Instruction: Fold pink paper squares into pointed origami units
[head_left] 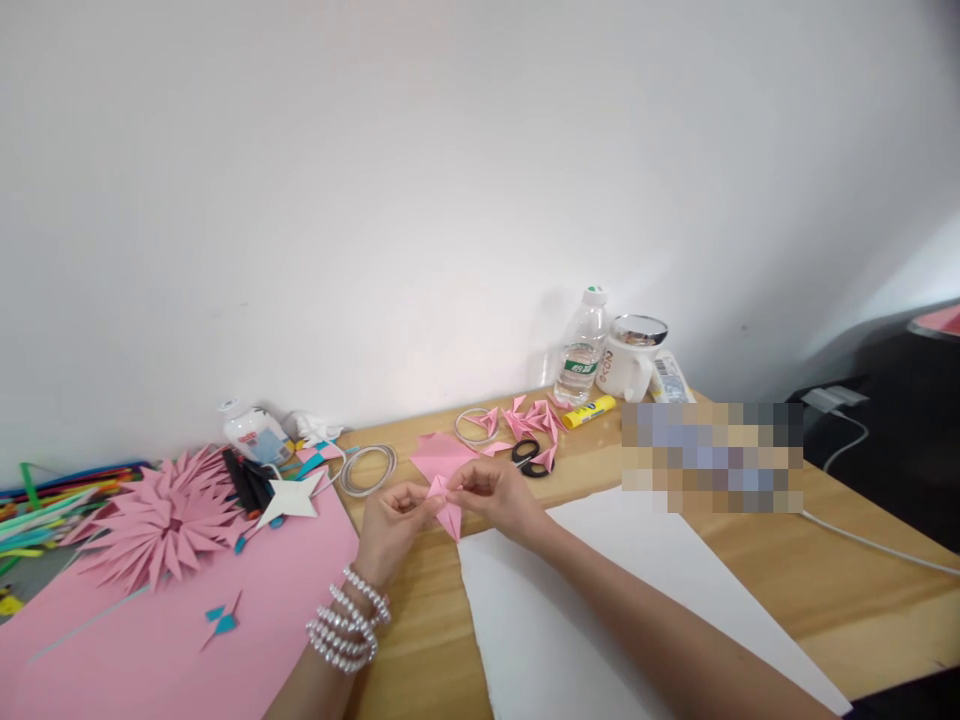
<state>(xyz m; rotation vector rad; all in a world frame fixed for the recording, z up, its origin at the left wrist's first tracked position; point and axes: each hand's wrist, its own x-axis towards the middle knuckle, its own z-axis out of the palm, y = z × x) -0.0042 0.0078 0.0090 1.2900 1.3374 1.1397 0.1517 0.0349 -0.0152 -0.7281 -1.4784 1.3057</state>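
Between my two hands is a small folded piece of pink paper [450, 520], its lower point hanging down over the wooden table. My left hand [397, 515], with pearl bracelets on the wrist, pinches its left side. My right hand [487, 492] pinches the right side, fingers closed near its top. Just beyond them lies a flat sheet of pink paper [441, 452]. Black-handled scissors [531, 460] rest right of my right hand, close to several folded pink paper pieces [536, 420]. A large white sheet [570, 610] lies under my right forearm.
A large pink sheet [300, 590] at left carries a spiky pink paper flower [169, 525] and a white paper star [291, 500]. Along the wall stand a water bottle [581, 350] and a white mug [626, 368]. A yellow glue stick [589, 412] and a coiled cable [369, 470] lie nearby.
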